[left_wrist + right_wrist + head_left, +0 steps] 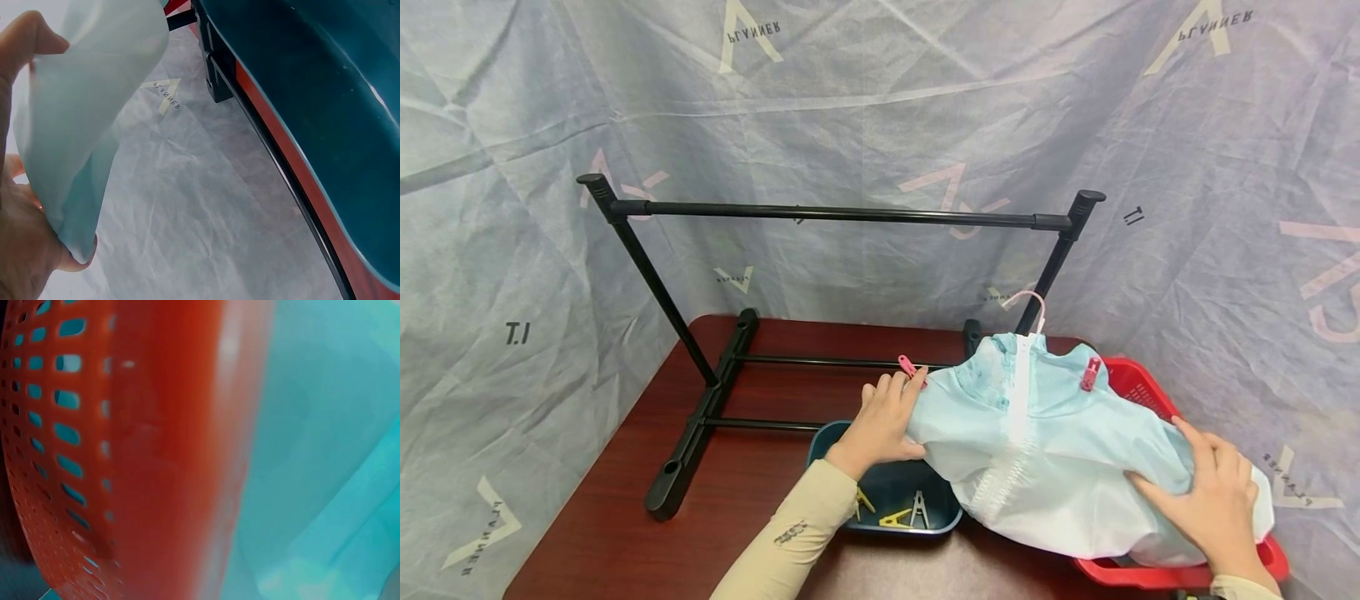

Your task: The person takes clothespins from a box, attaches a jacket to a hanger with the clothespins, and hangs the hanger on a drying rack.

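Note:
A pale blue and white zip jacket (1075,467) hangs on a pink hanger (1040,308), its hook rising above the collar. My left hand (883,421) grips the jacket's left edge; in the left wrist view its cloth (94,106) lies between thumb and fingers. My right hand (1213,492) holds the other sleeve, thumb and fingers spread around the cloth. One pink clothespin (907,365) sits by my left fingertips, and a red clothespin (1090,374) is on the opposite shoulder. The jacket overlaps a red basket (1138,385), whose perforated wall (62,456) fills the right wrist view's left side.
A black garment rack (842,214) with a bare top rail stands behind on the dark red table (602,500). Below the left forearm is a blue bin (917,531) holding yellow clothespins (895,520) and a grey clothespin (919,510). Printed grey sheeting (850,133) forms the backdrop.

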Available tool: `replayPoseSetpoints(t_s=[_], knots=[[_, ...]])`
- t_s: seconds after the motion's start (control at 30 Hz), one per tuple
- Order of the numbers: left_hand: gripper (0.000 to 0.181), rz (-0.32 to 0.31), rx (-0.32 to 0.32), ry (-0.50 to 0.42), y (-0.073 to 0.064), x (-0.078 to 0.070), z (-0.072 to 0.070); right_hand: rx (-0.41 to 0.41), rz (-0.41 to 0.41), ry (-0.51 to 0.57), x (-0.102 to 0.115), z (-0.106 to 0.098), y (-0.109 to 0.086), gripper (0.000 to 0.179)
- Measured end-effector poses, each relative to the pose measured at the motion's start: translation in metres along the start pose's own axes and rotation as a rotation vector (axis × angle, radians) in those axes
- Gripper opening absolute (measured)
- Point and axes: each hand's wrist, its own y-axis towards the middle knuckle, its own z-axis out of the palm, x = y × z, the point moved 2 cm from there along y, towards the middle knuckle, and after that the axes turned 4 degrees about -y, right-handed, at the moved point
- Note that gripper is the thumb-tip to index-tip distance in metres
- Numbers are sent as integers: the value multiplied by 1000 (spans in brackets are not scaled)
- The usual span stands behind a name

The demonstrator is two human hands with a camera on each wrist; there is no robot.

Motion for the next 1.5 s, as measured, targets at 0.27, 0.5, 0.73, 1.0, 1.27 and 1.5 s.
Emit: replayPoseSetpoints(t_s=[0.27,0.5,0.73,1.0,1.27,1.5], knots=[[114,-18,4,-20,-3,4,-4,-87,-73,64,-3,1,2,108],[115,-28,-15,-32,-7,9,-5,-68,-59,64,-3,0,3,114],[118,-54,-25,-77,-11,15,-6,61,67,1,0,-1,-1,121],[118,-64,-42,-94,-17,20,-9,121,91,-27,0,-1,-3,124],[117,-93,-61,-100,-22,25,-9,142,72,-30,-2,0,-3,127],[117,-106,-66,-108,-28,29,-8,156,65,-20,-4,2,-5,128]])
